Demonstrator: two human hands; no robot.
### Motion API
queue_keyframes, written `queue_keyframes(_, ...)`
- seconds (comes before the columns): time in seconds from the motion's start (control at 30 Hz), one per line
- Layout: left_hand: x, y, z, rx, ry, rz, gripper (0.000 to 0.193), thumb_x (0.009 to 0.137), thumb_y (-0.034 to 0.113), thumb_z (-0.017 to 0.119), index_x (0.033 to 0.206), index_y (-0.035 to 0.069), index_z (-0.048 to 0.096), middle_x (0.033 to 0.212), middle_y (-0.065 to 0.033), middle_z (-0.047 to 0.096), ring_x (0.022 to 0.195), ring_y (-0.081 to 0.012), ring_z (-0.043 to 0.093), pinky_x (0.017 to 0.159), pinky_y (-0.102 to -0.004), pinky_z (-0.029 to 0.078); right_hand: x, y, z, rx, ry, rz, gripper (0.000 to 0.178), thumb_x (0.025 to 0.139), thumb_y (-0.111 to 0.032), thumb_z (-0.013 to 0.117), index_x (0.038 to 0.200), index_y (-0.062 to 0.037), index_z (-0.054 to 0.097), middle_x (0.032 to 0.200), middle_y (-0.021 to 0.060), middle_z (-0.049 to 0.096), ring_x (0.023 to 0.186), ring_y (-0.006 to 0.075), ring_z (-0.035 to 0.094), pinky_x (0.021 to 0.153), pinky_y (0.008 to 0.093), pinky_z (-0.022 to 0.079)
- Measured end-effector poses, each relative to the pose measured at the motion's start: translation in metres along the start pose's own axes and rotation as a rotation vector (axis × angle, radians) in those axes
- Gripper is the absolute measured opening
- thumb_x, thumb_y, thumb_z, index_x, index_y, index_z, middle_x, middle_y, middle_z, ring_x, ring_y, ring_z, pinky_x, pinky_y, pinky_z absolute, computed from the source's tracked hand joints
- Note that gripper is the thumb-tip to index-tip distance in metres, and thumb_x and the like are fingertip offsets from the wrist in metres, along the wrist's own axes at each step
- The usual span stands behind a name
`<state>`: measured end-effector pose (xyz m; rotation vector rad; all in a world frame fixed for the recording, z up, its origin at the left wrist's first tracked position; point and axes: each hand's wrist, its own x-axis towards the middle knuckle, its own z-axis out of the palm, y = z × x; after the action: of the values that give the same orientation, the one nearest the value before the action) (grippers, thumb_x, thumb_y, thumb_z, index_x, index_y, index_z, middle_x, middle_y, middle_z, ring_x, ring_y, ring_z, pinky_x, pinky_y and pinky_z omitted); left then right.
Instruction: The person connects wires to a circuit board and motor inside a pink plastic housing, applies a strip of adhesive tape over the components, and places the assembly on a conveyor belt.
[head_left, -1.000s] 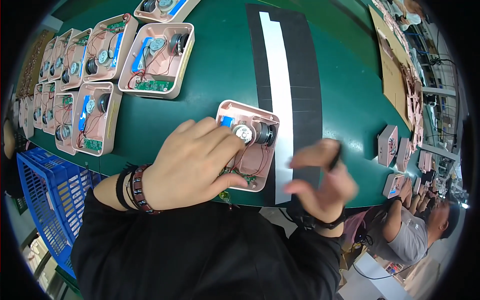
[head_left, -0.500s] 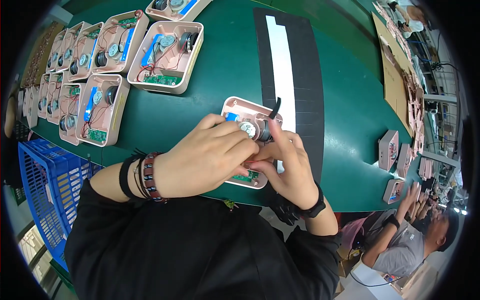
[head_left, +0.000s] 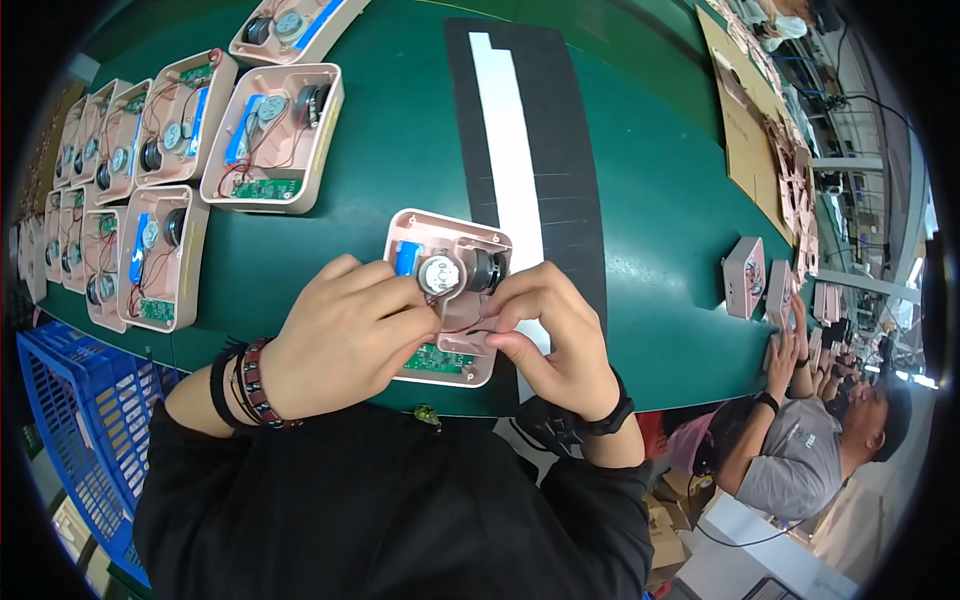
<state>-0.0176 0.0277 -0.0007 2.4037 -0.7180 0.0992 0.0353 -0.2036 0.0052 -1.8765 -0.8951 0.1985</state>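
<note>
In front of me lies an open pale pink plastic housing (head_left: 402, 228). Inside are a blue-wrapped battery (head_left: 407, 259), a round silver motor-like part (head_left: 440, 274), a black round speaker-like part (head_left: 489, 270) and a green circuit board (head_left: 442, 361). My left hand (head_left: 350, 335) rests over the housing's left side, fingers curled in; their tips and anything in them are hidden. Above its right side, my right hand (head_left: 560, 340) pinches a thin dark strand (head_left: 480, 332) between thumb and fingers. Thin red wire shows beside that strand.
Similar filled pink housings (head_left: 270, 140) stand in rows at the left. Beyond the housing lies a black sheet (head_left: 570, 150) bearing a white strip (head_left: 508, 130). A blue crate (head_left: 85, 430) is at lower left. Another person (head_left: 800, 450) works at right, near more housings (head_left: 743, 275).
My hands have moved apart, uncovering more of the housing's inside. The short black strip that stood at my right fingertip no longer shows there. The whole view has shifted.
</note>
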Motion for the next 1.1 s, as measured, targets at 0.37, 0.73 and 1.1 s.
queue_keyframes(0.37,-0.003,-0.004,0.005,-0.093,0.022,-0.073,0.008,0.079,0.014,0.071,0.084,0.012,0.065,0.080,-0.0001,0.058,0.079,-0.0198,0.056,0.068,-0.0341,0.039,-0.004,0.005,0.022,-0.063,-0.052,0.144,0.036,0.076,-0.002,0.079,0.106,-0.0046,0.060,0.082,0.0040,0.070,0.080,0.0179,0.063,0.079,0.0306,0.044)
queue_keyframes(0.73,0.000,-0.007,-0.001,-0.091,-0.043,-0.071,0.010,0.083,0.017,0.069,0.083,0.011,0.062,0.077,-0.0009,0.057,0.077,-0.0202,0.056,0.068,-0.0349,0.038,-0.002,0.006,0.025,-0.057,-0.042,0.197,0.038,0.077,0.000,0.078,0.109,-0.0036,0.058,0.081,0.0047,0.068,0.073,0.0146,0.062,0.074,0.0277,0.045)
queue_keyframes(1.1,0.000,-0.009,0.005,-0.094,0.048,-0.055,0.008,0.079,0.016,0.073,0.080,0.014,0.065,0.073,0.0013,0.053,0.071,-0.0181,0.053,0.065,-0.0329,0.034,0.000,0.005,0.029,-0.111,-0.007,0.183,0.041,0.075,-0.001,0.080,0.110,-0.0048,0.059,0.085,0.0040,0.068,0.075,0.0148,0.062,0.077,0.0277,0.043)
